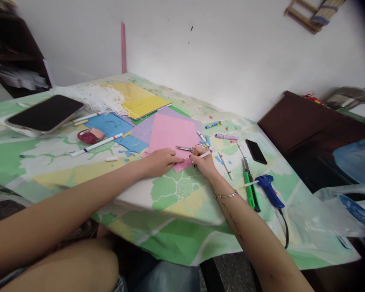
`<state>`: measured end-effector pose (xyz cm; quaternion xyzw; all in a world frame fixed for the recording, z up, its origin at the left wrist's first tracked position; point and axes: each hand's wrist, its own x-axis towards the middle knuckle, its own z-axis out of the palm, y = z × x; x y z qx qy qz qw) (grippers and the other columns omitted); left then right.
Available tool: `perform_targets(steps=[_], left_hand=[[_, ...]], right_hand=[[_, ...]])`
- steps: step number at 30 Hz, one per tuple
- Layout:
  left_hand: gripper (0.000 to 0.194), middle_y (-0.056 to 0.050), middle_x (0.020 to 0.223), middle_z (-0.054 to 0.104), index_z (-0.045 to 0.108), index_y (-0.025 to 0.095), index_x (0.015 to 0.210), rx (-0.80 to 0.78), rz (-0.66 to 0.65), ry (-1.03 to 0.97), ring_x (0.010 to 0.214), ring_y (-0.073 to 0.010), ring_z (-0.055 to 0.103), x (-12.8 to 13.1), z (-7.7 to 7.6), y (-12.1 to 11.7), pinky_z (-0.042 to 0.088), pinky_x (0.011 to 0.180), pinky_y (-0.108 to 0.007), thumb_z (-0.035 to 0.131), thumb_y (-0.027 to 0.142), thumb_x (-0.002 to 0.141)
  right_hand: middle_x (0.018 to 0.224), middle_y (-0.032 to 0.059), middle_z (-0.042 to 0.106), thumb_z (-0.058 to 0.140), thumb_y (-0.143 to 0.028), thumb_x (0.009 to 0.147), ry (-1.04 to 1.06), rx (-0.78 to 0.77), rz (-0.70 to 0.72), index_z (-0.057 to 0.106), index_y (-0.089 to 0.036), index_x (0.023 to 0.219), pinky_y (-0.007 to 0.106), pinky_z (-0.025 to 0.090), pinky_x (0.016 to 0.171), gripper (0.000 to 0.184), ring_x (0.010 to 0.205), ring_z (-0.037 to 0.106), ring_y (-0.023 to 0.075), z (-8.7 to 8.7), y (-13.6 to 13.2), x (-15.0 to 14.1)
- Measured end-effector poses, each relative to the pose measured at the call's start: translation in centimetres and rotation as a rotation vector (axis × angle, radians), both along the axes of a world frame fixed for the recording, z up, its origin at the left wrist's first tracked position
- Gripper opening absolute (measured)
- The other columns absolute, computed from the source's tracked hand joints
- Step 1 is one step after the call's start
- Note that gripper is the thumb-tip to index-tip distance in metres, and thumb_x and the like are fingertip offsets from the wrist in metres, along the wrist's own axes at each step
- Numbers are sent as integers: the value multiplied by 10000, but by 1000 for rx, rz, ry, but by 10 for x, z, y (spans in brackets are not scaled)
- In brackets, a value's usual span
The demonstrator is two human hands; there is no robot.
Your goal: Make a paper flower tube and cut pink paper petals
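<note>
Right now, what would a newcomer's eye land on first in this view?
Probably the bright pink sheet in the middle, with the left hand resting on its near part and the right hand holding a white pen at its right edge. After that, likely the blue glue gun beside the green cutter on the right, and the white string tangle at the back left.

A pink paper sheet (173, 132) is laid flat; at its four o'clock edge, a slim white marker (206, 154) is held tilted.
</note>
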<state>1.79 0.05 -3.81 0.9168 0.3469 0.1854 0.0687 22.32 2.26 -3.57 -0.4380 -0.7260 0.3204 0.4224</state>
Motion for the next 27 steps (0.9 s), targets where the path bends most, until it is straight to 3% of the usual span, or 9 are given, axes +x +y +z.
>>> perform_targets(steps=[27], left_hand=[[341, -58, 863, 593, 626, 245, 1166, 8, 0, -3, 832, -182, 538, 0, -2, 1, 405, 743, -287, 388, 205, 924]], right_hand=[[480, -58, 309, 510, -119, 605, -12, 15, 33, 294, -210, 486, 264, 263, 497, 263, 504, 320, 112, 3, -1, -1]])
